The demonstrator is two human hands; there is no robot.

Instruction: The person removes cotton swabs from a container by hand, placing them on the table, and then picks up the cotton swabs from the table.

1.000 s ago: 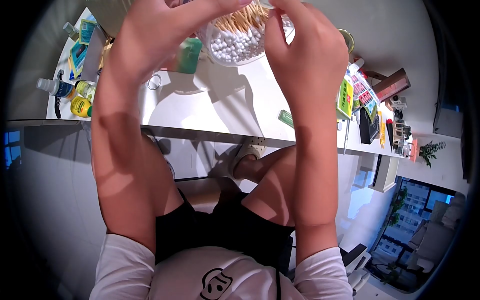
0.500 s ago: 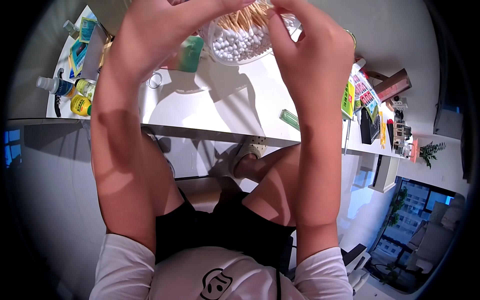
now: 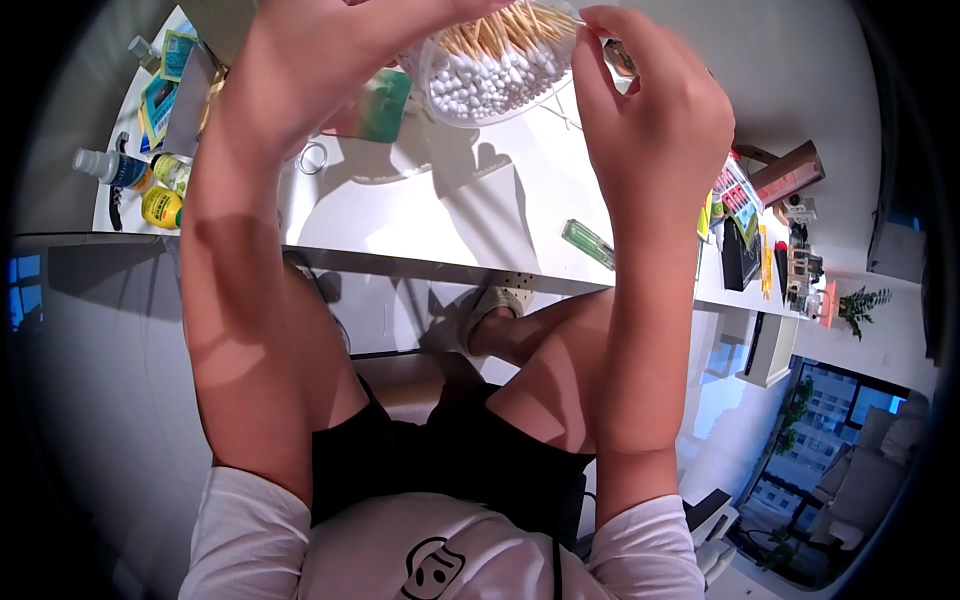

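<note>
At the top of the view, my left hand point(image 3: 325, 50) is closed around a clear plastic container point(image 3: 428, 85) above the table; some of its fingers are cut off by the frame edge. Packed inside are many cotton swabs point(image 3: 490, 80), white tips toward me and wooden sticks pointing away. My right hand point(image 3: 655, 95) is at the container's right side, thumb and index finger pinched on what looks like the end of a cotton swab. A green and pink packet point(image 3: 385, 105) lies beneath my left hand.
A green clear-cased item point(image 3: 588, 243) lies near the white table's point(image 3: 400, 225) front edge. Bottles, including a yellow one point(image 3: 161, 208), stand at left. Boxes, a black case point(image 3: 740, 253) and a plant point(image 3: 862, 303) are at right. Thin white sticks point(image 3: 563, 112) show behind the container.
My right hand has moved right, from over the container's edge to beside it, still pinched. The container in my left hand has barely moved; more swabs now show.
</note>
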